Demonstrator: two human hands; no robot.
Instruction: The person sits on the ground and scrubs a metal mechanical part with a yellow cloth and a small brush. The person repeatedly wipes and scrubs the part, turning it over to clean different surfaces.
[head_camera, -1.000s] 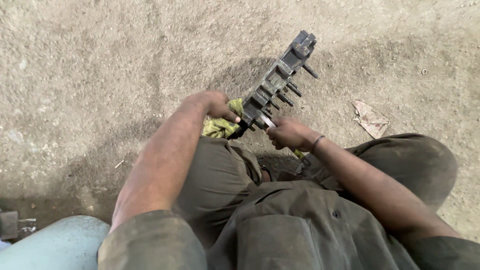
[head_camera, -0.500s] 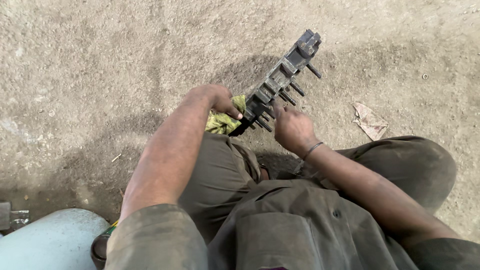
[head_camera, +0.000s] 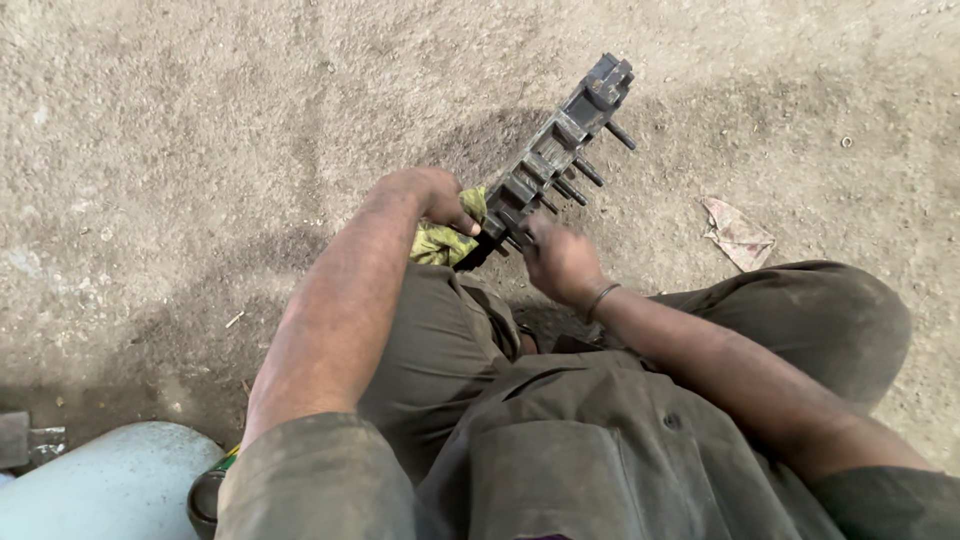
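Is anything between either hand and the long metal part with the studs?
Nothing bars the right hand: it rests directly on the metal part at its lower studs. A yellow rag lies between the left hand and the part's near end.

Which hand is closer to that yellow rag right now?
Left. The left hand is pressed against the yellow rag at the near end of the dark metal part. The right hand sits just beyond it, at the part's pins.

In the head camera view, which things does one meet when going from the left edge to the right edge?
Pale blue rounded object → left hand → yellow cloth → right hand → dark metal part with studs → scrap of paper on the ground.
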